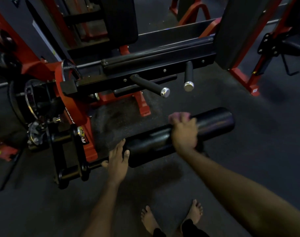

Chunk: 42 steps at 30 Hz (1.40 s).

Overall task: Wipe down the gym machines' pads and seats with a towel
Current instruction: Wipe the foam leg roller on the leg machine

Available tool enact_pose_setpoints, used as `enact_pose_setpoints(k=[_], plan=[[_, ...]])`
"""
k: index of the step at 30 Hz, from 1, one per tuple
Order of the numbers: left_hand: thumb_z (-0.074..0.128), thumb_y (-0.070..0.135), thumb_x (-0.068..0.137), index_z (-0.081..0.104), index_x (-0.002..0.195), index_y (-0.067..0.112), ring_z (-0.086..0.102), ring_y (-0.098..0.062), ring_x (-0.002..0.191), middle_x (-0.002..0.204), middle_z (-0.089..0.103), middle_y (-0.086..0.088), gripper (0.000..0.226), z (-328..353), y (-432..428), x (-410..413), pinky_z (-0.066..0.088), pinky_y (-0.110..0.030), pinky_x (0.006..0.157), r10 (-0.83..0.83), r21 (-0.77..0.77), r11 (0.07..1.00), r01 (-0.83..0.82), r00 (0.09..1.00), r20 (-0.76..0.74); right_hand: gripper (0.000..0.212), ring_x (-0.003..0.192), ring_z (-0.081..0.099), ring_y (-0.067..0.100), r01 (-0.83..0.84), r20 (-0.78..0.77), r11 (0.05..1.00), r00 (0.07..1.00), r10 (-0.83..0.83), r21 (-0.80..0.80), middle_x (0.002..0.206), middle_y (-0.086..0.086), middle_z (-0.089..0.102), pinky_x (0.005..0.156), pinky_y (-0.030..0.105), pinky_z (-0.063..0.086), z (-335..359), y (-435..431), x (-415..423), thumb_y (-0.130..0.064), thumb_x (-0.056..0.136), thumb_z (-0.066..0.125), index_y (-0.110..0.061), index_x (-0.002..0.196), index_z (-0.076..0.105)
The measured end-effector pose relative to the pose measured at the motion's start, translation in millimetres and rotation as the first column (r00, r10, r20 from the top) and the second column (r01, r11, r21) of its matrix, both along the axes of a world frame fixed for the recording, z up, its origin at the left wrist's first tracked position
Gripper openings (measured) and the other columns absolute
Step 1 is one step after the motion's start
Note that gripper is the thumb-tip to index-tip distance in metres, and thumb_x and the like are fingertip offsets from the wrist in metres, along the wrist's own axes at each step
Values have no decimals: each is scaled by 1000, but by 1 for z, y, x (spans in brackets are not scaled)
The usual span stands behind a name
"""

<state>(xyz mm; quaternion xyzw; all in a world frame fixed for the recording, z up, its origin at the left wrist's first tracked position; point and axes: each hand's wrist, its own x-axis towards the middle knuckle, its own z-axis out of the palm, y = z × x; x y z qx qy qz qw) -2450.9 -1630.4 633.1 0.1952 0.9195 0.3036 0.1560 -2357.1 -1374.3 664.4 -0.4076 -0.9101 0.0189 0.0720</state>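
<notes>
A black roller pad (pixel 214 120) lies slantwise across the centre of the frame, running from lower left up to the right, fixed at its left end to the black arm of a red-framed machine (pixel 72 106). The right hand (pixel 185 134), blurred, sits over the middle of the roller with its fingers curled down on a pink towel (pixel 177 116), which is bunched on top of the pad at the hand's upper edge. The left hand (pixel 117 159) rests against the roller's left end, fingers straight and relaxed, thumb on the end face. Above, two black handles with chrome caps (pixel 151 85) stick out from a long black beam. Two bare feet (pixel 149 219) stand on the dark floor (pixel 257 142) at the bottom of the frame
</notes>
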Motion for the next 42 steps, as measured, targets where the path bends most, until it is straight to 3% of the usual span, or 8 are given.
enact_pose_setpoints(k=[6,18,28,32,34,36,39,42], plan=[[30,37,109,48,147,27,38,-27,134,142,54,-12,43,10,23,-26,19,-50,114,122,-122,987,-108,986,114,54,118,49,37,-358,-73,933,932,355,-44,148,5,51,82,47,47,-6,-126,-34,-31,89,61,-36,142,53],[28,38,109,45,146,37,33,-24,135,147,50,-1,40,6,22,-24,16,-51,110,101,-87,992,-91,988,117,56,118,44,42,-59,-26,997,998,58,-53,154,7,43,87,49,43,-3,16,28,-28,89,60,-42,142,51],[30,36,109,39,150,33,30,-26,138,150,44,-8,42,5,19,-9,17,-51,112,122,-55,992,-116,987,103,52,131,35,44,157,45,981,987,-153,-112,164,2,24,101,67,33,6,145,79,-23,99,44,-48,144,41],[36,31,108,36,153,31,30,-22,142,156,39,0,44,-1,15,10,17,-52,110,131,25,991,-131,991,-9,46,126,37,43,278,30,948,960,-277,-156,151,7,40,97,59,40,17,169,67,-17,96,45,-38,137,53],[34,40,107,34,153,32,31,-17,144,159,35,5,46,-9,10,21,20,-51,108,98,42,995,-95,992,-75,43,120,41,43,239,77,969,969,-235,-57,138,10,50,90,52,44,15,138,46,-17,93,48,-33,131,58],[25,53,103,35,151,29,33,-14,143,161,33,8,55,-15,5,35,25,-49,101,80,38,996,-75,987,-142,39,111,45,40,3,128,1000,992,-5,17,128,7,55,81,47,45,7,99,33,-21,91,52,-33,127,58],[32,43,102,39,148,23,38,-16,140,160,34,7,50,-20,3,50,27,-45,94,95,20,995,-93,971,-219,40,106,46,37,-229,134,973,965,226,8,127,4,55,77,45,45,11,102,43,-26,88,53,-35,127,54],[48,26,101,41,144,22,42,-16,139,160,34,8,43,-20,5,55,33,-52,94,102,2,995,-105,962,-255,46,119,42,42,152,122,987,982,-144,-57,135,9,52,93,50,43,18,153,46,-19,87,58,-31,131,55]])
